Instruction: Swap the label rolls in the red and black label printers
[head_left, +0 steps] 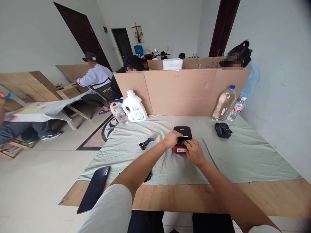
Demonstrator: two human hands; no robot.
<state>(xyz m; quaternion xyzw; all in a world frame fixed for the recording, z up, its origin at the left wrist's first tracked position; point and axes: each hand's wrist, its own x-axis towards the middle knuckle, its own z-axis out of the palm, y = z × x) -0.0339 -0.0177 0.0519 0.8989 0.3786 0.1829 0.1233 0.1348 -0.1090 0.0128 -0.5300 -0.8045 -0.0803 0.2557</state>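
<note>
Both hands on the small red-and-black device (181, 139).
Our left hand (172, 139) steadies its side; our right hand (194, 152) presses fingers on top, gripping nothing.

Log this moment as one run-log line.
left hand: on small black-and-red box device | right hand: fingers at its front | surface: pale green cloth | nearby: black phone

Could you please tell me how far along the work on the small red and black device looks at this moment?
Done: the black lid is raised off the red base. In hand: the left hand steadies the device while the right hand presses its fingers into the open part. Left: the lid is not shut, and the small black roll lies untouched on the cloth.
</note>
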